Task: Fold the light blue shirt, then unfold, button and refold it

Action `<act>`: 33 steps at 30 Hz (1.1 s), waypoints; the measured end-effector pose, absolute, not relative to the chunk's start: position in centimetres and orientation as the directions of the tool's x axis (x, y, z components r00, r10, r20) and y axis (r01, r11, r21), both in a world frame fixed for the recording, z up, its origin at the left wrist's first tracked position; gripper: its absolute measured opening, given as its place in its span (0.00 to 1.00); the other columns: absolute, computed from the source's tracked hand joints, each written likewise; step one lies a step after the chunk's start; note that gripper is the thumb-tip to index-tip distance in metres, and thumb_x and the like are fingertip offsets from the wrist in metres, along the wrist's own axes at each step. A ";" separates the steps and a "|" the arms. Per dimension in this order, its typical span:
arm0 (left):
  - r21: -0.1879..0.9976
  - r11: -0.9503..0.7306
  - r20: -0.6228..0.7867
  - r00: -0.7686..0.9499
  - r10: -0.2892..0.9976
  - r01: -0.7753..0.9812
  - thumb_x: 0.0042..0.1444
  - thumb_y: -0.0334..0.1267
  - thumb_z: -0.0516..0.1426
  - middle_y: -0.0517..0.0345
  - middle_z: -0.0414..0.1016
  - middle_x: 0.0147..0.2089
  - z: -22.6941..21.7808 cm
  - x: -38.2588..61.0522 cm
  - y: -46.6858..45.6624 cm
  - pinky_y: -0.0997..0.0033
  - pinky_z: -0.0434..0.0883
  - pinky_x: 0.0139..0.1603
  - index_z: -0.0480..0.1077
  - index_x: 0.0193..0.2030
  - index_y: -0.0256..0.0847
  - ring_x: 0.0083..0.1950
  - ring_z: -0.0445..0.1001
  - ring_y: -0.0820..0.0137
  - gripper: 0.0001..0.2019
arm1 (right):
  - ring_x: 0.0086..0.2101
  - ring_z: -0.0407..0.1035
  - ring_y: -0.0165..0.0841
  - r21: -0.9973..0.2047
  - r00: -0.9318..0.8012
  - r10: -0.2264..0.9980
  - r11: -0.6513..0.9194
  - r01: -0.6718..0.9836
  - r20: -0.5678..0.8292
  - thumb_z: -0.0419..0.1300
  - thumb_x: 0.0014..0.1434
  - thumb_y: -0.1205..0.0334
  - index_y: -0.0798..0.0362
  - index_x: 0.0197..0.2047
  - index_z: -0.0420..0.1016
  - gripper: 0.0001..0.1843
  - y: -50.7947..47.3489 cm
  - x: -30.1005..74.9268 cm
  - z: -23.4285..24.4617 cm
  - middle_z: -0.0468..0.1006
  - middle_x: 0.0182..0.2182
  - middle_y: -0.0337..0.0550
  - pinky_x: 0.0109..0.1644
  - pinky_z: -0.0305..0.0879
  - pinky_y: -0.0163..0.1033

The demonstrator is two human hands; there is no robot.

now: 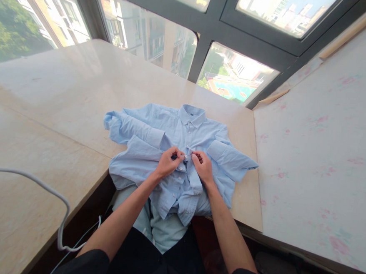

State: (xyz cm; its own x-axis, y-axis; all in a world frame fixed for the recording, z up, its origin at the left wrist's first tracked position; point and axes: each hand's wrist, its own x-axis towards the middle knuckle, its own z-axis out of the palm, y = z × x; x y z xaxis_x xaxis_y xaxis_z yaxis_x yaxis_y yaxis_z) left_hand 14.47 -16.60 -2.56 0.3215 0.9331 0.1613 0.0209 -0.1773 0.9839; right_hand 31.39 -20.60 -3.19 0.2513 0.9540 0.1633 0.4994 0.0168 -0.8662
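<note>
A light blue button-up shirt (142,128) lies front side up on the stone ledge, collar toward the window, its lower hem hanging over the edge onto my lap. The upper front is closed at the collar, while the lower front edges spread apart. My left hand (170,161) pinches one front edge beside a small white button (185,157). Just to its right, my right hand (201,165) pinches the opposite front edge. Both hands are closed, with a narrow gap between the fingertips. Several more white buttons run down the lower left edge.
The beige stone ledge (61,86) extends left and back to grey-framed windows (205,34). A flower-patterned wall (313,154) stands close on the right. A white cable (49,188) loops over the ledge's front edge at the left.
</note>
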 end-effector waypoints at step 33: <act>0.935 -0.277 0.217 0.259 0.941 0.223 0.52 0.31 0.51 0.66 0.63 0.24 -2.6 14.7 -16.9 0.73 0.64 0.34 0.67 0.37 0.41 0.27 0.63 0.73 0.06 | 0.36 0.68 0.35 -0.846 0.241 0.923 0.141 0.513 0.300 0.58 0.62 0.50 0.51 0.34 0.77 0.14 -18.6 30.9 -2.7 0.74 0.33 0.42 0.43 0.64 0.39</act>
State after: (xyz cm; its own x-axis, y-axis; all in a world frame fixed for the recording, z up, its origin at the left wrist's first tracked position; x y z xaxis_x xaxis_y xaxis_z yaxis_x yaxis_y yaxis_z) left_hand 14.68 -16.86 -2.57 0.2587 0.9413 0.2171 0.2230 -0.2768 0.9347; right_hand 30.91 -18.57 -2.66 0.2409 0.9230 0.3002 0.5135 0.1413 -0.8464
